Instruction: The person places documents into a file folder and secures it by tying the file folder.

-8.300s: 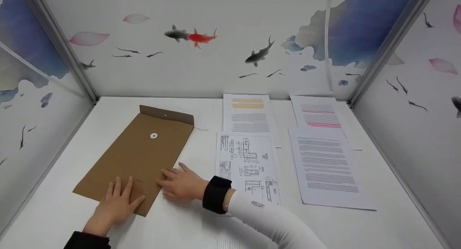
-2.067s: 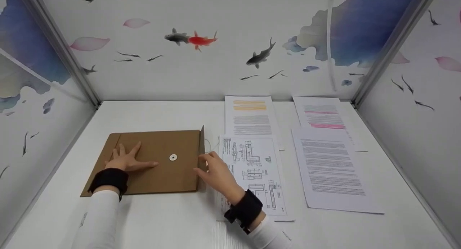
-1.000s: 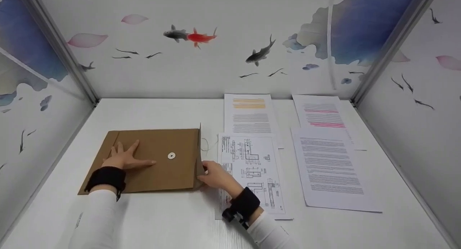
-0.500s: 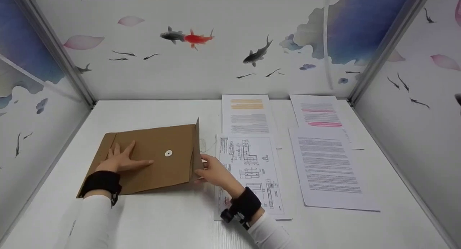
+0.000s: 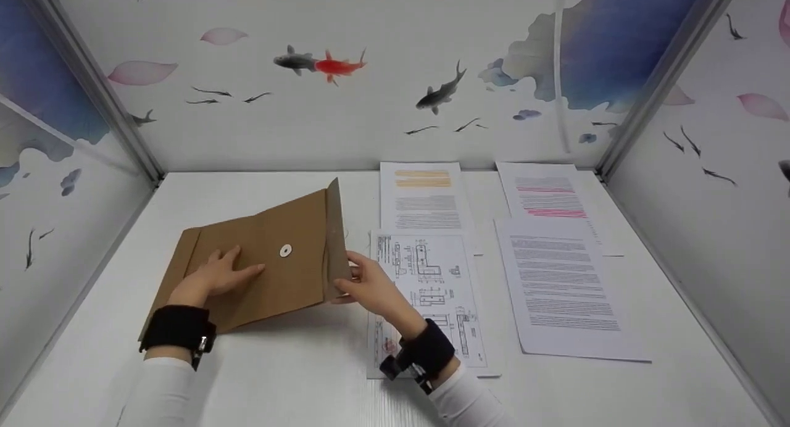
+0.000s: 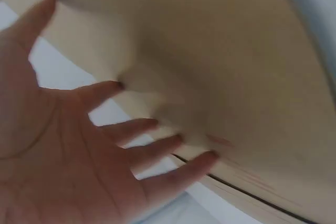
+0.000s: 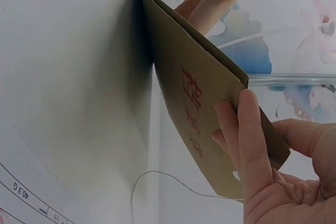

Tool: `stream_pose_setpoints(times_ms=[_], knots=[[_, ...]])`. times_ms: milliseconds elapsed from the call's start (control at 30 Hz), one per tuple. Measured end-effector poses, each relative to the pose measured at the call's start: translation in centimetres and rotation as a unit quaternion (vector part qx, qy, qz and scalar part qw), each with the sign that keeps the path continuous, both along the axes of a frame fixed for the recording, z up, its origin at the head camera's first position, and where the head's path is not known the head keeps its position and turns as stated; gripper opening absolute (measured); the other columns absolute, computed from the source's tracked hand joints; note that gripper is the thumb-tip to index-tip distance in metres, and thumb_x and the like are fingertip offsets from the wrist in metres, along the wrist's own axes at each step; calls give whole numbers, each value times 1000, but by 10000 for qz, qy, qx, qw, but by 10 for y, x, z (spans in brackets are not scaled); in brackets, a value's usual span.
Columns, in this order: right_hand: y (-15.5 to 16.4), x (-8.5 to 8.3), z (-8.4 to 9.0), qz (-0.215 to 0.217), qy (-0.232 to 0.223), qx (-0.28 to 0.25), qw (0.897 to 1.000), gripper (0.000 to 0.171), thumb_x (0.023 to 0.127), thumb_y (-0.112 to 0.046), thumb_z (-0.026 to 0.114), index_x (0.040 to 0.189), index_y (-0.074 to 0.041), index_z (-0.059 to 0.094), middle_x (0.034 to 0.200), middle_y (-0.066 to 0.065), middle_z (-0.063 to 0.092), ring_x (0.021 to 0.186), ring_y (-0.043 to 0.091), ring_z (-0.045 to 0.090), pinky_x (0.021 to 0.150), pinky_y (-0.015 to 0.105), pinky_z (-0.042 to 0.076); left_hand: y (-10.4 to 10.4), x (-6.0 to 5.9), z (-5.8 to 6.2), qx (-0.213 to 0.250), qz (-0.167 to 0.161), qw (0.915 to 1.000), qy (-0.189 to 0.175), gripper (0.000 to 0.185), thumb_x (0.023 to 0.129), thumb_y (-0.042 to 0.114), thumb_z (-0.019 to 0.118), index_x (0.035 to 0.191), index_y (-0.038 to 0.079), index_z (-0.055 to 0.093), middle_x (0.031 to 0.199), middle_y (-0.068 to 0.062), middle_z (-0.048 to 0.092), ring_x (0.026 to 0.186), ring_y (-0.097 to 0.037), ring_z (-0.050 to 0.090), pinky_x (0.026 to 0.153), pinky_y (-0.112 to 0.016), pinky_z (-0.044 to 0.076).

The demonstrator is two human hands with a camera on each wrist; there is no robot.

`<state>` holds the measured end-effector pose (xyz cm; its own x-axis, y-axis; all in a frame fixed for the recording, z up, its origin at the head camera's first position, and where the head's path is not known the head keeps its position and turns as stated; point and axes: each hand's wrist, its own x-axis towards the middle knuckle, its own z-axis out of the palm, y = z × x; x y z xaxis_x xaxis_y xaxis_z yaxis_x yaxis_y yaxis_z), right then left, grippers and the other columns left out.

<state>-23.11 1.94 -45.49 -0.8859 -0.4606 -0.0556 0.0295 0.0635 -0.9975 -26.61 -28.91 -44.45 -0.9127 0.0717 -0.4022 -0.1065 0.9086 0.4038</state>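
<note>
A brown paper envelope (image 5: pixel 271 273) with a white string button (image 5: pixel 285 250) lies crosswise on the white table (image 5: pixel 296 377). Its right end is tilted up off the surface. My left hand (image 5: pixel 222 271) rests on its left half with straight, spread fingers (image 6: pixel 157 145) against the envelope (image 6: pixel 220 51). My right hand (image 5: pixel 347 279) pinches the raised flap end. In the right wrist view, my fingers (image 7: pixel 247 140) lie under the envelope (image 7: pixel 194 93) and the thumb lies on the other face. Red characters are printed on it, and a thin string (image 7: pixel 168 178) hangs loose.
To the right lie a sheet of technical drawings (image 5: pixel 432 273), a page with orange highlights (image 5: pixel 424 195), a page with pink highlights (image 5: pixel 549 195) and a text page (image 5: pixel 565 285). Booth walls painted with fish enclose the table on the left, back and right.
My right hand has lifted the envelope's right end higher off the table, and the flap now stands up. My left hand has stayed pressed on the left half.
</note>
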Motion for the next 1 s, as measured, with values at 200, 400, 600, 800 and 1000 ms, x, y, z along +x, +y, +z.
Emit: stream_pose_setpoints(times_ms=[200, 400, 600, 800, 1000], knots=[[3, 2, 6, -16, 104, -96, 9999, 57, 98, 5, 55, 153, -2, 42, 135, 31, 64, 113, 38, 72, 83, 40, 64, 32, 14, 13, -12, 144, 9986, 501, 95, 102, 62, 42, 158, -11, 19, 160, -44, 18, 147, -64, 23, 118, -72, 28], [2, 4, 10, -59, 216, -111, 9997, 57, 98, 3, 56, 152, -4, 43, 134, 30, 65, 112, 40, 73, 82, 40, 64, 64, 31, 26, -105, 277, 9948, 971, 91, 102, 61, 44, 155, -11, 28, 157, -41, 30, 144, -58, 36, 110, -71, 39], [2, 5, 10, -23, 238, -126, 9996, 56, 98, 4, 56, 152, -3, 43, 134, 30, 65, 113, 39, 72, 83, 42, 63, 87, 40, 29, 51, 406, 9895, 1389, 84, 100, 59, 51, 153, -5, 38, 153, -37, 43, 136, -54, 49, 102, -69, 48], [3, 5, 9, 67, 347, -127, 9993, 58, 98, 5, 55, 153, -1, 40, 134, 32, 64, 113, 39, 72, 81, 40, 64, 103, 42, 32, 72, 524, 9877, 1471, 91, 96, 67, 51, 155, -1, 39, 156, -33, 42, 137, -53, 50, 102, -69, 48], [4, 6, 11, 117, 389, -137, 9991, 59, 98, 7, 53, 154, 0, 38, 134, 34, 63, 113, 42, 71, 82, 41, 64, 114, 39, 36, 9, 517, 9873, 1504, 101, 91, 73, 54, 156, -2, 36, 159, -31, 39, 140, -52, 47, 105, -71, 44]])
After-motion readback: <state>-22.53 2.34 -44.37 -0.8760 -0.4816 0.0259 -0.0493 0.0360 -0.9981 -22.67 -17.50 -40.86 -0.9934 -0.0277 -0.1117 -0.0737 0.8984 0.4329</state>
